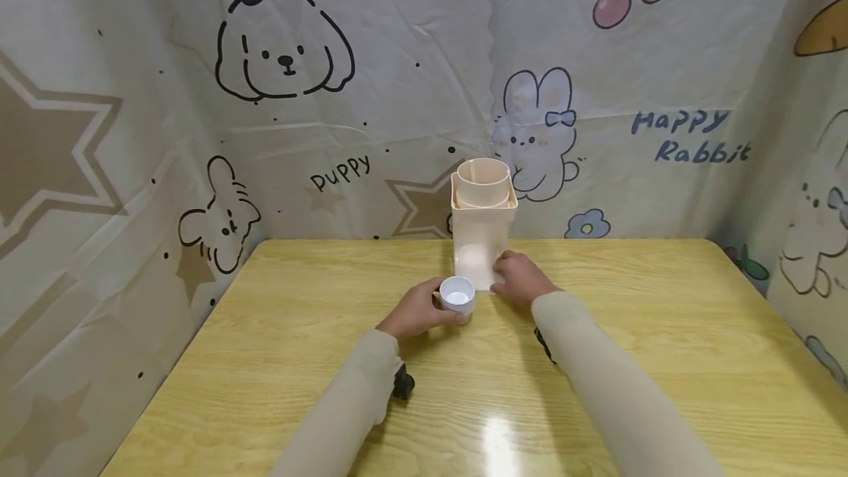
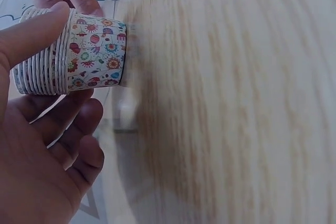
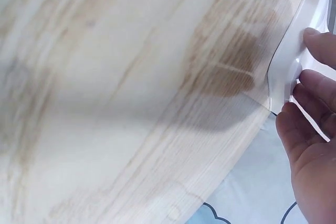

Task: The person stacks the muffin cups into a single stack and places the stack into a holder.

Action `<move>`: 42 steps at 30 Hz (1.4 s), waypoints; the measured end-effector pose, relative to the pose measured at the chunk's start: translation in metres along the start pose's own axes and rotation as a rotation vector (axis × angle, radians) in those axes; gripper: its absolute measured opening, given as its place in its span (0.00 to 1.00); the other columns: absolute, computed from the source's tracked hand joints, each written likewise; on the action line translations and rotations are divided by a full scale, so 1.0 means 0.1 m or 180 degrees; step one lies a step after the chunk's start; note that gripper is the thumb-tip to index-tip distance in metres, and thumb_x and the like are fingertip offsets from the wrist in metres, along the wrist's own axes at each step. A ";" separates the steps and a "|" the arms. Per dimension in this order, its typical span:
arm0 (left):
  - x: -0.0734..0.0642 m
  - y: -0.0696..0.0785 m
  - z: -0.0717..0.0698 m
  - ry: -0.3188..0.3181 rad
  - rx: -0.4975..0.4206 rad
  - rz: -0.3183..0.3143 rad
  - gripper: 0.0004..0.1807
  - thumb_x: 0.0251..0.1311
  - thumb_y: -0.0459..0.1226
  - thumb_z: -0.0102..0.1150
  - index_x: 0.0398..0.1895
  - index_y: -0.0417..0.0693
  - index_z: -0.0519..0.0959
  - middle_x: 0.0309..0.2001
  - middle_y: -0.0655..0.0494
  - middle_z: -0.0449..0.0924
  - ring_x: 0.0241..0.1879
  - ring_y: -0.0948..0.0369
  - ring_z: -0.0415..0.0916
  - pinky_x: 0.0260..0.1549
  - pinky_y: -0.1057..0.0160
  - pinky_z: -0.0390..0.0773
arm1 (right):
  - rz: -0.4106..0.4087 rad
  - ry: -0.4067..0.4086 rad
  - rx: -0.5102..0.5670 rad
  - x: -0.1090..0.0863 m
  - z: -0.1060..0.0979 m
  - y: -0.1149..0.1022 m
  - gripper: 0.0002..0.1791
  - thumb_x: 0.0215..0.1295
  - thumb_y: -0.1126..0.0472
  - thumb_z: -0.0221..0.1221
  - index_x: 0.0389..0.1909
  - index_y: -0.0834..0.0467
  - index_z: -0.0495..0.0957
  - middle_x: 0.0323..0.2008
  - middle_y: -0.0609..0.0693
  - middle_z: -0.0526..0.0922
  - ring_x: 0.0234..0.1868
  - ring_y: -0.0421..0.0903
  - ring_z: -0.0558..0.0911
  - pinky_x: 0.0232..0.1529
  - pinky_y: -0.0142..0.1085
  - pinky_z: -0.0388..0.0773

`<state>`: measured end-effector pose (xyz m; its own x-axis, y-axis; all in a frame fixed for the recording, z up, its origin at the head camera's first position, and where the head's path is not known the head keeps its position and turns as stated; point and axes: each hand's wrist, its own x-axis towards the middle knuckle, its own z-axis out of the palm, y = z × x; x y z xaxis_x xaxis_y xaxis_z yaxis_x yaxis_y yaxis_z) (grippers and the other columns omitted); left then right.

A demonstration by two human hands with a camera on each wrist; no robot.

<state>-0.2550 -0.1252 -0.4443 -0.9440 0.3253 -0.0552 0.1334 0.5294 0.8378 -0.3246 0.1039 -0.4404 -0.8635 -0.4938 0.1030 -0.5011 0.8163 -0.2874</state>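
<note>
A stack of small paper cups [image 1: 457, 299], white inside, stands upright near the middle of the table. My left hand [image 1: 417, 311] holds it from the left, thumb on the near side. In the left wrist view, the nested cups [image 2: 95, 51] show a flower print and several stacked white rims. Just behind them rises a tall cream plastic container [image 1: 481, 241], square-bodied, with a round tube [image 1: 483, 181] standing in its top. My right hand [image 1: 523, 278] grips its lower right side. The right wrist view shows thumb and fingertips against the container's base [image 3: 299, 45].
The wood-grain table [image 1: 298, 300] reaches back to a patterned cloth [image 1: 411, 94], which hangs close behind the container and along both sides. Dark wrist devices sit at both cuffs, the left one [image 1: 403, 383] showing most plainly.
</note>
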 end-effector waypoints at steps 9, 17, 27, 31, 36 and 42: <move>0.00 0.02 -0.04 0.0130 0.0176 0.0140 0.39 0.50 0.42 0.76 0.66 0.44 0.71 0.52 0.48 0.81 0.46 0.57 0.76 0.48 0.59 0.76 | -0.0042 0.0063 0.0051 0.05 0.05 -0.01 0.10 0.58 0.61 0.66 0.35 0.64 0.82 0.38 0.58 0.80 0.38 0.51 0.76 0.48 0.48 0.77; 0.01 0.03 -0.04 0.0167 0.0022 0.0097 0.35 0.49 0.39 0.77 0.62 0.44 0.75 0.51 0.49 0.82 0.46 0.58 0.78 0.49 0.59 0.78 | 0.0048 0.0044 0.0085 0.02 0.03 -0.05 0.14 0.59 0.62 0.66 0.42 0.67 0.83 0.43 0.61 0.81 0.42 0.54 0.78 0.54 0.50 0.77; 0.03 0.07 -0.05 0.0119 0.0018 0.0065 0.37 0.51 0.37 0.75 0.65 0.42 0.72 0.54 0.46 0.81 0.49 0.55 0.79 0.51 0.55 0.79 | 0.0081 0.0045 -0.0020 0.01 0.02 -0.06 0.11 0.59 0.61 0.67 0.36 0.65 0.82 0.43 0.60 0.81 0.43 0.55 0.79 0.54 0.50 0.77; 0.07 0.07 -0.05 0.0086 0.0094 0.0072 0.37 0.52 0.37 0.74 0.66 0.45 0.71 0.56 0.47 0.79 0.50 0.54 0.79 0.53 0.54 0.79 | 0.0160 0.0003 -0.0006 0.02 0.02 -0.08 0.12 0.59 0.61 0.66 0.38 0.66 0.83 0.46 0.60 0.80 0.45 0.55 0.79 0.55 0.50 0.77; 0.12 0.09 -0.06 0.0028 0.0247 0.0100 0.36 0.51 0.37 0.75 0.65 0.44 0.72 0.55 0.48 0.80 0.50 0.54 0.79 0.53 0.54 0.78 | 0.0245 -0.0068 -0.0005 0.03 0.01 -0.08 0.11 0.60 0.61 0.65 0.38 0.65 0.83 0.46 0.60 0.80 0.45 0.54 0.78 0.55 0.49 0.77; 0.16 0.11 -0.11 0.0050 0.0346 0.0155 0.36 0.50 0.38 0.75 0.64 0.43 0.73 0.54 0.48 0.81 0.50 0.54 0.79 0.52 0.54 0.78 | 0.0331 -0.0115 -0.0021 0.01 -0.01 -0.07 0.09 0.61 0.60 0.66 0.34 0.63 0.82 0.47 0.60 0.81 0.45 0.54 0.78 0.56 0.48 0.78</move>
<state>-0.2716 -0.1230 -0.4297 -0.9401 0.3407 -0.0068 0.2102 0.5955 0.7753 -0.3225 0.0983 -0.4373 -0.9082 -0.4168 0.0385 -0.4094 0.8656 -0.2884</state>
